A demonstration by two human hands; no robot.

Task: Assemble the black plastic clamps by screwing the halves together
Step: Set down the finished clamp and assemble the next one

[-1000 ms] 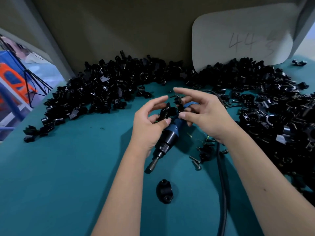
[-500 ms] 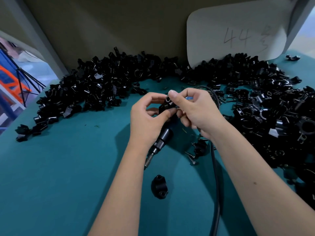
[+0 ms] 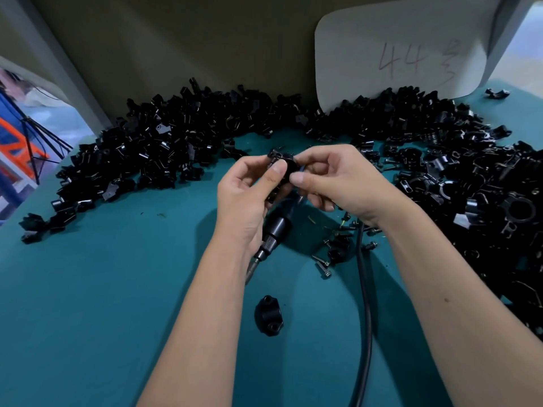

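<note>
Head view: at frame centre a black clamp part (image 3: 282, 164) is pinched between the curled thumb and fingers of the left hand (image 3: 245, 198) and those of the right hand (image 3: 338, 179), above the teal table (image 3: 117, 289). A powered screwdriver (image 3: 273, 233) is seen directly below the hands; whether it is gripped cannot be told. One clamp half (image 3: 268, 315) lies lower centre, loose screws (image 3: 323, 264) beside the cable (image 3: 364, 289). Misalignment of the halves is judged the risk, since a cross-threaded or dropped screw could result.
</note>
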